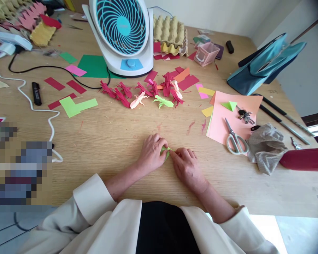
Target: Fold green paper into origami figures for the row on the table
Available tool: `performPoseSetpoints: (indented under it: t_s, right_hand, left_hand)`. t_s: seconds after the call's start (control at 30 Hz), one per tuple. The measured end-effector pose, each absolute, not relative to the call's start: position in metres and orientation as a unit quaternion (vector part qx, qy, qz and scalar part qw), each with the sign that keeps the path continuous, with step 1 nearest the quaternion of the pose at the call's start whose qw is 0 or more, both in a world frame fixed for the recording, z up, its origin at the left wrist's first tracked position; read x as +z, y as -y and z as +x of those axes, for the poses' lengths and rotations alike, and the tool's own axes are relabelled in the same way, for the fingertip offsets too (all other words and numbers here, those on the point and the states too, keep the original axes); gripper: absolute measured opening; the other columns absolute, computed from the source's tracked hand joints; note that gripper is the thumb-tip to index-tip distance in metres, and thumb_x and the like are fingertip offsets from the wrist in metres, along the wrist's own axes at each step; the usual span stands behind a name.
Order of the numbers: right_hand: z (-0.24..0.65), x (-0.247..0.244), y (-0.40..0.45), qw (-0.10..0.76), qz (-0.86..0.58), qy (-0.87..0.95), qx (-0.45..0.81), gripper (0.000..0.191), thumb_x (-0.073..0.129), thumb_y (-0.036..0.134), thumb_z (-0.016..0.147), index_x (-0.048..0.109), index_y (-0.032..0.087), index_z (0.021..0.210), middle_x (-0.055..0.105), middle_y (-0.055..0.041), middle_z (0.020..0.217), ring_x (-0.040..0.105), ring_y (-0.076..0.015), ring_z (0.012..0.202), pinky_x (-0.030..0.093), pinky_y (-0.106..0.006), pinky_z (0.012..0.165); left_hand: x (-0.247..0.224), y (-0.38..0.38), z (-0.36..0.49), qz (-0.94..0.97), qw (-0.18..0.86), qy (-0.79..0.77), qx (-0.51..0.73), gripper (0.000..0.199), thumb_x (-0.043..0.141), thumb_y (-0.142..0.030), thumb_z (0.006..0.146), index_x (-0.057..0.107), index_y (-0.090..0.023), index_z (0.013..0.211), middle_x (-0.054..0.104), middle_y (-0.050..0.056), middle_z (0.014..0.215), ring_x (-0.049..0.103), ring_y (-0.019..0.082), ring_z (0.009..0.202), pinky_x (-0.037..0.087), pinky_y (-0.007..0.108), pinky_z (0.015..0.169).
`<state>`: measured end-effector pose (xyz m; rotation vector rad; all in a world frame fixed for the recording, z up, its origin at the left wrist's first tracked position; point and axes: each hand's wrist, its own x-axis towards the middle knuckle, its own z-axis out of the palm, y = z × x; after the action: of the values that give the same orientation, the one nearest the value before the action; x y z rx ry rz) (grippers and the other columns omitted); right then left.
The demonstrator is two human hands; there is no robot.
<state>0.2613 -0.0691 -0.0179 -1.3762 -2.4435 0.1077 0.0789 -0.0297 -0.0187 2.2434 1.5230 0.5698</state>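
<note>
A small piece of light green folded paper [167,154] is pinched between my two hands, just above the wooden table. My left hand [153,151] closes on its left side, thumb and fingers partly covering it. From the right, the fingertips of my right hand [187,167] grip the paper's narrow end. Much of the paper's shape is hidden by my fingers. Beyond my hands lies a row of folded paper figures, mostly red [122,97], with a light green one [163,102] and a pale pink one [139,100] among them.
A white and blue fan [129,63] stands behind the figures. Scissors [235,139] and keys [246,115] rest on pink paper sheets [217,121] at right, near a crumpled plastic bag [266,148]. Light green paper [71,107] and a black marker [36,93] lie at left.
</note>
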Motion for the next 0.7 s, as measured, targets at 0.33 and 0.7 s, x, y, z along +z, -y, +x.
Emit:
performPoseSetpoints:
  t_s: [0.33, 0.7]
  right_hand:
    - [0.265, -0.018, 0.068, 0.170, -0.486, 0.856, 0.041, 0.034, 0.051, 0.016, 0.097, 0.062, 0.023, 0.128, 0.059, -0.0088, 0.102, 0.050, -0.0211, 0.087, 0.042, -0.036, 0.081]
    - [0.272, -0.021, 0.065, 0.170, -0.457, 0.871, 0.053, 0.032, 0.049, 0.015, 0.098, 0.061, 0.022, 0.127, 0.060, -0.0093, 0.105, 0.051, -0.0221, 0.091, 0.044, -0.037, 0.082]
  left_hand:
    - [-0.017, 0.031, 0.073, 0.817, 0.190, -0.508, 0.197, 0.015, 0.055, -0.009, 0.084, 0.062, -0.020, 0.091, 0.059, 0.005, 0.100, 0.053, 0.023, 0.096, 0.043, 0.039, 0.084]
    - [-0.025, 0.049, 0.050, 0.912, 0.036, -0.364, 0.188, 0.030, 0.043, -0.013, 0.098, 0.062, -0.015, 0.121, 0.065, 0.008, 0.118, 0.055, 0.022, 0.110, 0.046, 0.037, 0.096]
